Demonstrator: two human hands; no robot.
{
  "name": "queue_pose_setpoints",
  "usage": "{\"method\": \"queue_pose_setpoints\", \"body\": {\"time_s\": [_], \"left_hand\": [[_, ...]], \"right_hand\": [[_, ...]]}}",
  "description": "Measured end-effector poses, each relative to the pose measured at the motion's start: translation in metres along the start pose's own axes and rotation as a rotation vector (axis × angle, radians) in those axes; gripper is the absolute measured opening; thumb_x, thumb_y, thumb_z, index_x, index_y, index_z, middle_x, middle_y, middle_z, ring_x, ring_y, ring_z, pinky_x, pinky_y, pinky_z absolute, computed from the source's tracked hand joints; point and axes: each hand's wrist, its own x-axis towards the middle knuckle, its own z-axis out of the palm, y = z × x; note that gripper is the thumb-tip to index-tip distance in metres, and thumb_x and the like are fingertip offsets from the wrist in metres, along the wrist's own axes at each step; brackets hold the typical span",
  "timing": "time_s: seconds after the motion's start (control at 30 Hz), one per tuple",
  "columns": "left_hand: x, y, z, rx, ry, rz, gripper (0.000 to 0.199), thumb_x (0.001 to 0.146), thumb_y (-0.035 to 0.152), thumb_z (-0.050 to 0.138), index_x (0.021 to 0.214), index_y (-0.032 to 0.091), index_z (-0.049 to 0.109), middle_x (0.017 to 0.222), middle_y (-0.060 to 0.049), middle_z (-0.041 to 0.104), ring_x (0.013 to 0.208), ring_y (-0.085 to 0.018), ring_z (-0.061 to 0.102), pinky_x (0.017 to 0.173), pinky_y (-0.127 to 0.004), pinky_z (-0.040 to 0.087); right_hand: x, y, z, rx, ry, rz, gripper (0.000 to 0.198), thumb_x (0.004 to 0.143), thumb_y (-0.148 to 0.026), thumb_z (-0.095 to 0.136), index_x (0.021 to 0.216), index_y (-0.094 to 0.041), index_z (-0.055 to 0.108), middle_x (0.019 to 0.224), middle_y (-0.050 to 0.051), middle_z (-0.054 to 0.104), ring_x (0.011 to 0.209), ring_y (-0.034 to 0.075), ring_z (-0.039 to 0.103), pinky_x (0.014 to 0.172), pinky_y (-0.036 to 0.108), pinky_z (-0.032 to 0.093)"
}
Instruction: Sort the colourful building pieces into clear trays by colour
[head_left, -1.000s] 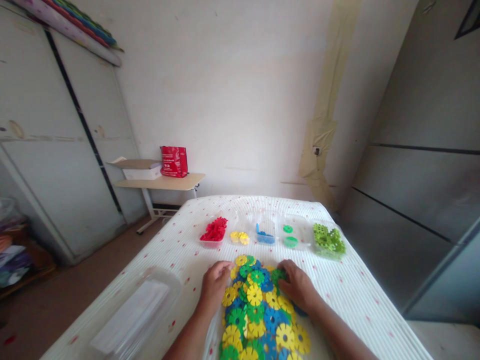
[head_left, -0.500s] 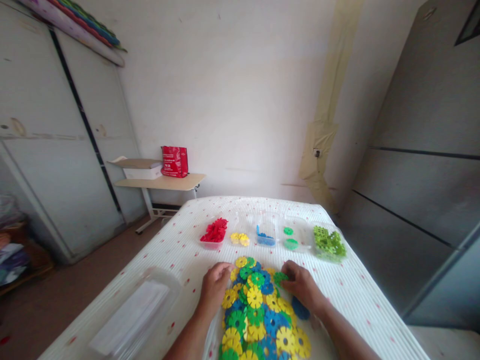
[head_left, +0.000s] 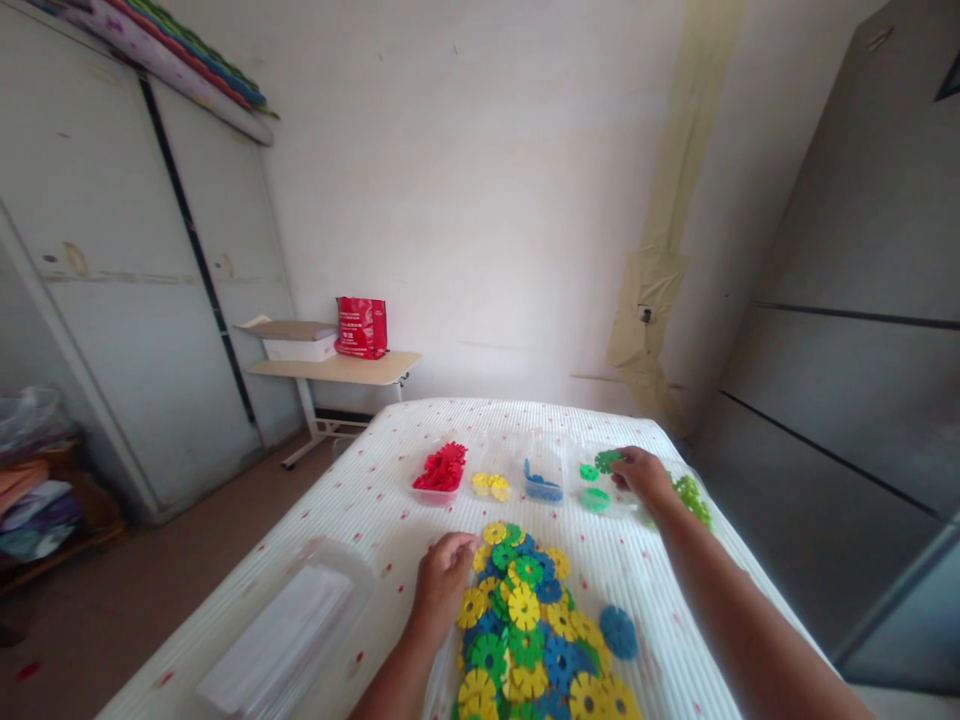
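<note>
My right hand [head_left: 640,476] reaches over the clear box with green discs and pinches a green flower-shaped disc [head_left: 608,461]. Two more green discs [head_left: 595,499] lie in that box. My left hand [head_left: 448,570] rests at the left edge of a pile of yellow, green and blue notched discs [head_left: 525,606]; its fingers are bent together, and whether they hold a piece is hidden. A single blue disc [head_left: 618,632] lies right of the pile.
Along the far side stand clear boxes with red pieces [head_left: 441,467], yellow discs [head_left: 490,486], blue discs [head_left: 543,487] and light-green pieces [head_left: 691,500]. A long clear container [head_left: 289,630] lies at left. Behind, a small table [head_left: 337,368] bears a red bag [head_left: 361,327].
My right hand has carried the green disc from the pile's right edge forward to the green box. The blue disc beside the pile is now uncovered. My left hand stays by the pile.
</note>
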Motion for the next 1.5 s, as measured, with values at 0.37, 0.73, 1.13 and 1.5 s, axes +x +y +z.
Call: {"method": "queue_pose_setpoints", "body": {"time_s": [0.37, 0.73, 1.13, 1.5], "left_hand": [[0.001, -0.003, 0.000, 0.001, 0.012, 0.007, 0.032, 0.073, 0.044, 0.055, 0.078, 0.016, 0.069, 0.080, -0.008, 0.072, 0.078, -0.022, 0.065, 0.071, -0.029, 0.049], [-0.001, -0.002, 0.000, 0.031, 0.001, 0.027, 0.029, 0.075, 0.040, 0.053, 0.079, 0.016, 0.068, 0.079, -0.007, 0.071, 0.077, -0.022, 0.065, 0.073, -0.031, 0.049], [-0.001, 0.001, 0.001, 0.039, -0.010, 0.005, 0.030, 0.075, 0.040, 0.052, 0.079, 0.015, 0.067, 0.082, -0.008, 0.072, 0.080, -0.024, 0.065, 0.076, -0.033, 0.049], [-0.001, 0.000, 0.001, 0.041, -0.003, 0.007, 0.029, 0.075, 0.040, 0.052, 0.080, 0.016, 0.067, 0.082, -0.008, 0.072, 0.080, -0.023, 0.066, 0.076, -0.033, 0.050]], "right_hand": [[-0.007, -0.006, 0.005, -0.156, 0.075, -0.161, 0.028, 0.089, -0.033, 0.052, 0.112, -0.017, 0.056, 0.113, 0.007, 0.058, 0.091, 0.017, 0.059, 0.078, 0.037, 0.051], [-0.096, 0.048, -0.005, -0.157, -0.275, -0.267, 0.013, 0.073, -0.028, 0.046, 0.072, -0.020, 0.056, 0.056, -0.004, 0.052, 0.047, 0.012, 0.051, 0.048, 0.024, 0.040], [-0.115, 0.054, -0.014, -0.421, -0.632, -0.253, 0.031, 0.057, -0.012, 0.055, 0.085, -0.018, 0.067, 0.082, 0.003, 0.064, 0.072, 0.016, 0.056, 0.061, 0.023, 0.040], [-0.121, 0.048, -0.012, -0.491, -0.678, -0.261, 0.026, 0.052, -0.008, 0.053, 0.075, -0.019, 0.061, 0.077, 0.000, 0.060, 0.070, 0.013, 0.052, 0.055, 0.020, 0.033]]}}
